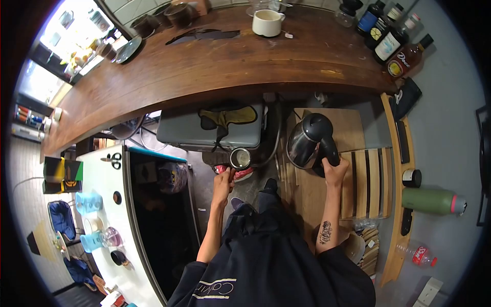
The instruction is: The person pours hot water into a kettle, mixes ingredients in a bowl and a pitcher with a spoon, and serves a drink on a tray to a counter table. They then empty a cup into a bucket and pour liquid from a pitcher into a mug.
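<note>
My left hand (222,187) is closed round the dark handle of a small round long-handled pot (240,158). Its mouth faces me and looks pale inside; the contents are unclear. My right hand (335,170) grips the handle of a black and steel electric kettle (307,143). The kettle is over a wooden surface (353,123) under the counter; whether it rests there I cannot tell. Just beyond the pot, a dark and olive cloth (235,116) lies on a grey box-shaped case (179,129).
The wooden counter (230,66) ahead bears a cream mug (267,23) with a tea tag and several bottles (391,45) at right. Scissors (113,159) lie on a white-topped fridge (115,197) at left. A slatted wooden rack (365,184) and a green flask (432,201) are at right.
</note>
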`<move>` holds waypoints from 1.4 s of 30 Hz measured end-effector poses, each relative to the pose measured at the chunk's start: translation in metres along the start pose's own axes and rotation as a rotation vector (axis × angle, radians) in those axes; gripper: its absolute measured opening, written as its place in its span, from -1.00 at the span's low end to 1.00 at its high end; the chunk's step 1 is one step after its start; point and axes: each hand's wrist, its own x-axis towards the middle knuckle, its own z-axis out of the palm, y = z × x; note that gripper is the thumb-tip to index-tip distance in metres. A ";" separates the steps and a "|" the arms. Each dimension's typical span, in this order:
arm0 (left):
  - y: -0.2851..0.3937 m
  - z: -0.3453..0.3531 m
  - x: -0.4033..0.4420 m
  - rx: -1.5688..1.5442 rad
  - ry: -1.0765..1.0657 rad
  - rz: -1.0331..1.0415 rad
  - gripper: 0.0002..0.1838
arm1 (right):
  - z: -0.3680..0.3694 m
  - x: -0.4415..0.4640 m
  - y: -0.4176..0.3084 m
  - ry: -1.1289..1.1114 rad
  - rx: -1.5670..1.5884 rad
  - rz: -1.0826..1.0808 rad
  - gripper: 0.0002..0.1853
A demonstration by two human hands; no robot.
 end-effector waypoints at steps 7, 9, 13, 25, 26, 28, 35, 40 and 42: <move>0.006 0.008 -0.007 -0.018 0.026 -0.008 -0.55 | 0.001 0.019 0.037 0.270 -0.126 -0.103 -0.84; 0.006 0.010 -0.007 -0.016 0.032 -0.009 -0.55 | 0.001 0.024 0.045 0.325 -0.093 -0.127 -0.87; 0.005 0.012 -0.010 -0.034 0.036 -0.003 -0.56 | -0.001 0.028 0.059 0.367 -0.110 -0.025 -0.87; 0.005 0.016 -0.015 -0.063 0.031 0.012 -0.58 | -0.006 0.014 0.104 0.381 -0.051 -0.055 -0.79; 0.005 0.017 -0.016 -0.053 0.016 0.016 -0.57 | -0.008 0.013 0.109 0.384 -0.047 -0.082 -0.78; 0.003 0.015 -0.016 -0.057 0.001 0.015 -0.56 | -0.012 0.011 0.109 0.346 -0.055 -0.075 -0.76; 0.009 0.013 -0.027 -0.021 0.047 0.001 -0.53 | -0.007 0.011 0.097 0.390 -0.133 0.057 -0.77; 0.008 -0.008 -0.035 -0.048 0.037 0.018 -0.53 | -0.006 0.004 0.068 0.444 -0.328 -0.103 -0.51; 0.009 -0.016 -0.041 -0.060 0.048 0.023 -0.56 | -0.004 0.004 0.058 0.480 -0.270 -0.145 -0.31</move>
